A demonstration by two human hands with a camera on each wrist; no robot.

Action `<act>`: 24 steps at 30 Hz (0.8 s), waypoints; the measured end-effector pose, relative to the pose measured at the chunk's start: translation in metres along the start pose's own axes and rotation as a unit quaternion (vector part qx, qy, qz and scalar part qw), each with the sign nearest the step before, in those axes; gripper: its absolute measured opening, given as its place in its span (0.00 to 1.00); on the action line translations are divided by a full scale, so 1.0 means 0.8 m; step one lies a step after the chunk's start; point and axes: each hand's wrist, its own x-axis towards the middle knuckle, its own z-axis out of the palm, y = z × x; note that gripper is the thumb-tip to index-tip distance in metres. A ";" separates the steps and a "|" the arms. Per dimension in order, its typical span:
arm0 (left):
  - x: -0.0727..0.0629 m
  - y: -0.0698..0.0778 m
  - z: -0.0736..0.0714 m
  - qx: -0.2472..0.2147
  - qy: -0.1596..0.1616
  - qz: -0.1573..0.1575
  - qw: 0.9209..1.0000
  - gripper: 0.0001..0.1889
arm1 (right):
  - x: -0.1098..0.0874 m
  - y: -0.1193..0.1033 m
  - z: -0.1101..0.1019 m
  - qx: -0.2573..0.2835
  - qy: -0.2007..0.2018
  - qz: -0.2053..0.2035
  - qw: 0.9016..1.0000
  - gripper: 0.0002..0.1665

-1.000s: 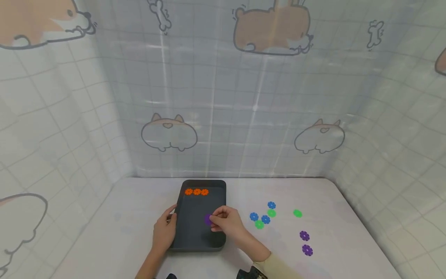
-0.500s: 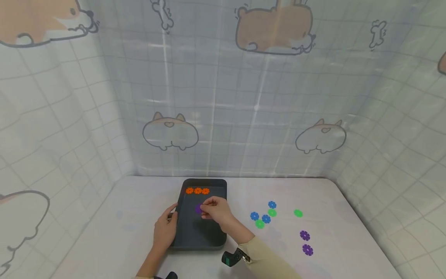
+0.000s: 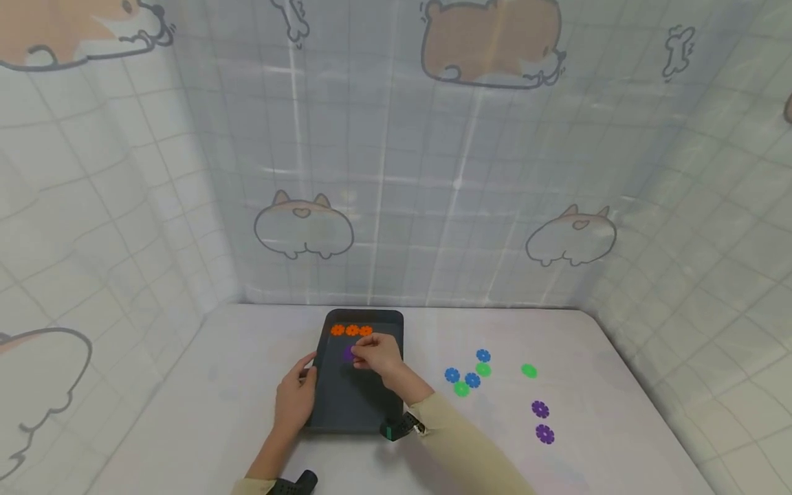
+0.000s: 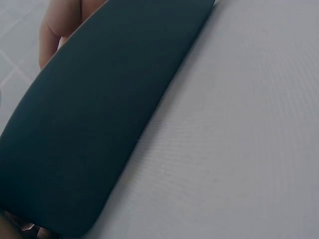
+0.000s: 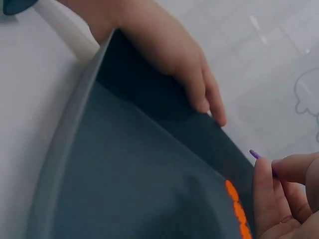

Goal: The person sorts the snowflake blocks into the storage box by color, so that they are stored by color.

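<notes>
A dark tray (image 3: pixel 346 412) lies on the white table, with a row of three orange flower-shaped discs (image 3: pixel 352 330) flat near its far end. My right hand (image 3: pixel 379 359) pinches a purple flower-shaped disc (image 3: pixel 348 353) between thumb and fingers, over the tray just nearer than the orange row. In the right wrist view the purple disc (image 5: pixel 254 154) is seen edge-on, above the tray floor. My left hand (image 3: pixel 295 399) holds the tray's left side, its fingers at the rim. The tray's outer wall (image 4: pixel 99 109) fills much of the left wrist view.
Right of the tray, blue flower-shaped discs (image 3: pixel 452 375) and green discs (image 3: pixel 461 389) lie loosely grouped. One green disc (image 3: pixel 529 371) lies farther right, with two purple discs (image 3: pixel 544 434) nearer me. A patterned curtain (image 3: pixel 408 227) stands behind the table.
My right hand has carried the purple disc away from me and leftward, up to the orange row. The left hand keeps its hold on the tray. The view has tilted slightly down.
</notes>
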 end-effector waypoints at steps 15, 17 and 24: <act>0.002 0.003 -0.002 0.002 0.010 0.008 1.000 0.19 | 0.040 0.005 0.012 -0.032 0.028 0.018 0.999 0.05; 0.003 0.002 0.000 0.000 0.008 0.011 1.000 0.19 | 0.044 0.002 0.013 -0.036 0.036 0.017 0.999 0.05; 0.001 0.000 0.001 0.008 0.005 0.017 1.000 0.19 | 0.053 0.000 0.018 -0.036 0.051 0.012 0.998 0.06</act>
